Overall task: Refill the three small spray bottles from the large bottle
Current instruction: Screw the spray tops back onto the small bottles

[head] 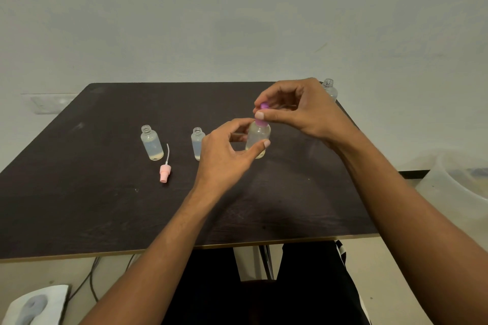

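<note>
2 bare forearms reach from the near edge toward mid-scene. Left hand (227, 152) curls thumb and fingers round a small bottle (258, 137). Right hand (301, 111), just above, pinches its purple cap (262, 122) at the fingertips.

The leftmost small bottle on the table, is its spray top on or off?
Off. The leftmost small bottle stands with a bare threaded neck, and a pink spray top lies on the table beside it.

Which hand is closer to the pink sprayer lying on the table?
Left. The left hand sits just right of the pink sprayer, holding a small bottle; the right hand is farther right and back, pinching the purple cap.
</note>
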Motion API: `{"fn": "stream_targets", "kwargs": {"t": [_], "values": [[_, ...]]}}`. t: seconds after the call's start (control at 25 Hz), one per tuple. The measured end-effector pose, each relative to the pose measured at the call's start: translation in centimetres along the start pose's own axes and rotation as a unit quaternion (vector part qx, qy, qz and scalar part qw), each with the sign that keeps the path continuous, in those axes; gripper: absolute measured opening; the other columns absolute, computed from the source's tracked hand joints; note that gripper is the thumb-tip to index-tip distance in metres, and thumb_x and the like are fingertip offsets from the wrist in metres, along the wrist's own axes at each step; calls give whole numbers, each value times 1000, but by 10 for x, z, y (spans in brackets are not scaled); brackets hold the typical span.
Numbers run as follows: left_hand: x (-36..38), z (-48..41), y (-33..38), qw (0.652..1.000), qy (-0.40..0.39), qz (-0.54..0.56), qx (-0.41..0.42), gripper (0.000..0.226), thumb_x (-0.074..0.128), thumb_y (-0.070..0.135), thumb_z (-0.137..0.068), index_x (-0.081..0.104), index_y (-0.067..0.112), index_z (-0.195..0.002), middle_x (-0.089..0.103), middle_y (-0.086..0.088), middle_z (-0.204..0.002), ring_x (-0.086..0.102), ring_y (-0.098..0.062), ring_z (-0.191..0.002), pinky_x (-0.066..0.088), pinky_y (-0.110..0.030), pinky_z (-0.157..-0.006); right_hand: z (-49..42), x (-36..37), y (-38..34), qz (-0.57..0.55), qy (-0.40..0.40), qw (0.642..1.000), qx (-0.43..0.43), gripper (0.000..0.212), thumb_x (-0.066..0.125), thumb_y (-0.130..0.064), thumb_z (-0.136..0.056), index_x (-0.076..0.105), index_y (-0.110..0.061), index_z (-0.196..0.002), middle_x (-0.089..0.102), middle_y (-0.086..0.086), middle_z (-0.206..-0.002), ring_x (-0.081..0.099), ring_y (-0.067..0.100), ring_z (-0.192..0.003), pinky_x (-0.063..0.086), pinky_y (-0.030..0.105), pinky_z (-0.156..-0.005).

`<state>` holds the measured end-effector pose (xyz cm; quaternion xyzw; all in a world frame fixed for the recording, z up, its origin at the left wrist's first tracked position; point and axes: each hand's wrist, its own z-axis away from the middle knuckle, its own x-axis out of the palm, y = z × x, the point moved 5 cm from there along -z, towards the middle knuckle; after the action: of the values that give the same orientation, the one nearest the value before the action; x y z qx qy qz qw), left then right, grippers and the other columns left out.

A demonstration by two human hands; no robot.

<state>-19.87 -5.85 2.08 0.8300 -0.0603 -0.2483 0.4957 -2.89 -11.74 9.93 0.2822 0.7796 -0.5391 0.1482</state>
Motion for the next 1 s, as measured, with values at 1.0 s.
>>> {"fn": "stream_targets", "kwargs": {"t": [1.0], "values": [[17, -3, -10, 1000, -6, -5, -22, 46, 86, 42, -86, 72, 30, -128, 76, 16, -116, 70, -2, -107, 62, -35, -94, 12, 5, 18, -53, 23, 998, 29, 30, 79, -9, -93, 77, -9, -123, 82, 0, -110, 77, 11, -109, 61, 32, -98]]}}
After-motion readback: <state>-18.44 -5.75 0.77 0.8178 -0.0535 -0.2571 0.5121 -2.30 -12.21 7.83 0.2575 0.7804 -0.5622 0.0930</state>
